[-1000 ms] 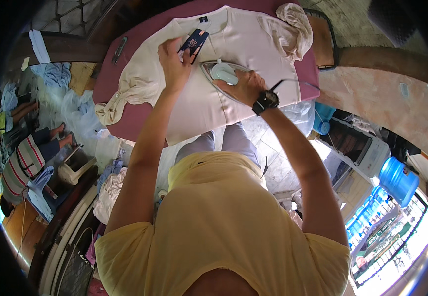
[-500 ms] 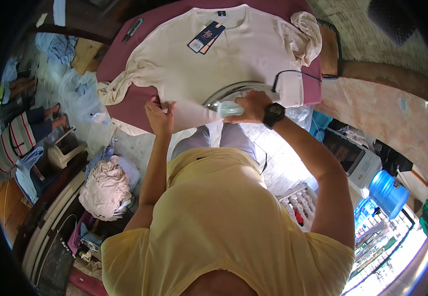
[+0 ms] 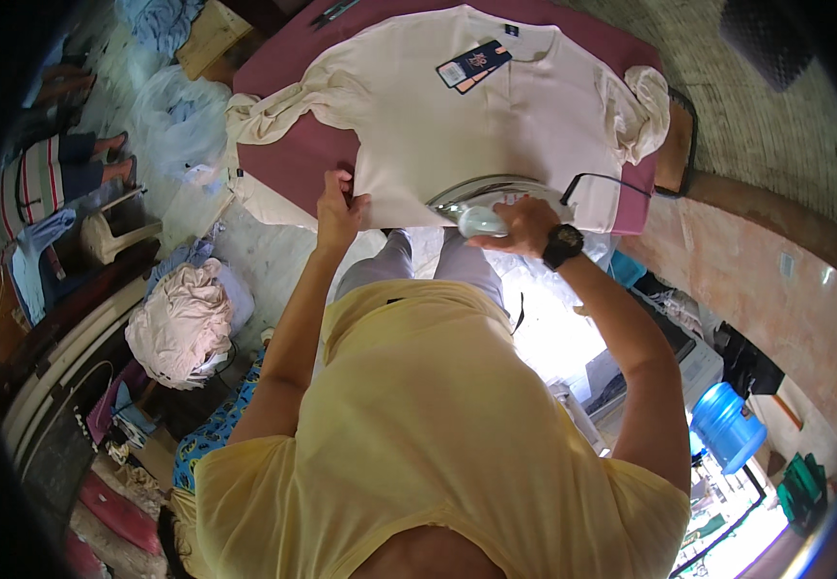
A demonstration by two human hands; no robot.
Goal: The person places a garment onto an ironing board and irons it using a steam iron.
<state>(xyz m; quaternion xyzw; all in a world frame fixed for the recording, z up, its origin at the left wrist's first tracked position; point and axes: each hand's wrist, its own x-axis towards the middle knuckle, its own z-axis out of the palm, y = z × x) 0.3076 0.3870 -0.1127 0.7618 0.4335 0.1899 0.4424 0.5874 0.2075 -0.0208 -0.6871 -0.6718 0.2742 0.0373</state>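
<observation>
A cream shirt (image 3: 428, 116) with long sleeves lies spread over a maroon-covered ironing board (image 3: 288, 174). Dark blue paper tags (image 3: 476, 66) rest below its neckline. My right hand (image 3: 524, 227), wearing a black watch, is closed round the pale handle of a silver clothes iron (image 3: 447, 198). The iron sits on the shirt near its hem, with a black cord (image 3: 597, 178) rising from its rear. At the shirt's lower left edge, my left hand (image 3: 339, 210) has its fingers curled and appears to pinch the fabric; the fingertips are partly hidden.
Dark thread snips (image 3: 333, 13) lie at the board's far left edge. On the floor to the left are a heap of pale clothes (image 3: 182, 323), a beige stool (image 3: 114, 227) and plastic bags (image 3: 182, 125). Another person's feet (image 3: 114, 159) show farther left. A blue water jug (image 3: 727, 425) stands at right.
The whole view has turned, so the board and shirt appear farther right. My left fingers look more curled. The iron stays near the hem in my right hand.
</observation>
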